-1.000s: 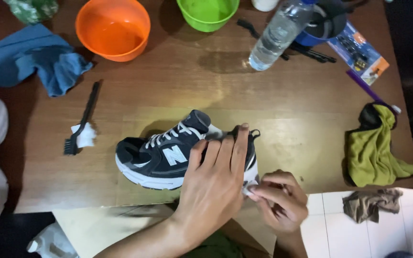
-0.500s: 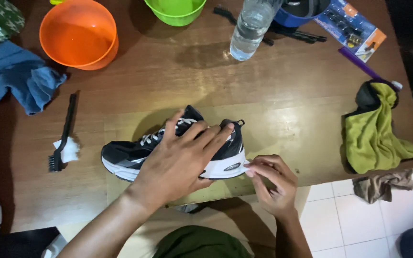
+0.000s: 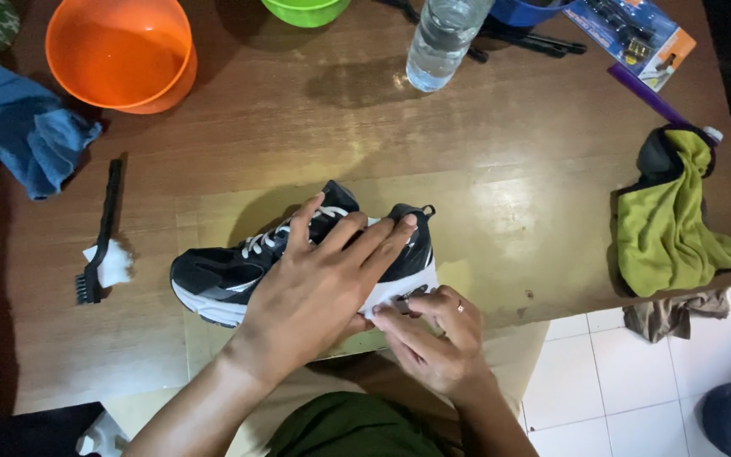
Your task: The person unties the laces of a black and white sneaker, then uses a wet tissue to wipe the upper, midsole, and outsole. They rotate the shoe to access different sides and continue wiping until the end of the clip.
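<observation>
A black shoe with a white sole and white laces sits on its sole near the front edge of the brown wooden surface, toe to the left and heel to the right; the left hand comes in from below, arm slanted up to the right, and lies flat over the middle and back of the shoe with its fingers spread wide and stretched toward the heel; it presses down on the shoe and does not close around it; the right hand sits just beside the heel, wrist bent, fingers curled in tight at the white sole, pinching something small and dark that is too tiny to tell.

A thin black brush lies well off to the left with a bit of white foam touching it; an orange bowl stands at the back left, next to a crumpled blue cloth; a green bowl and a clear water bottle stand at the back; a green and black cloth hangs over the right edge; a purple pen lies just behind it.
</observation>
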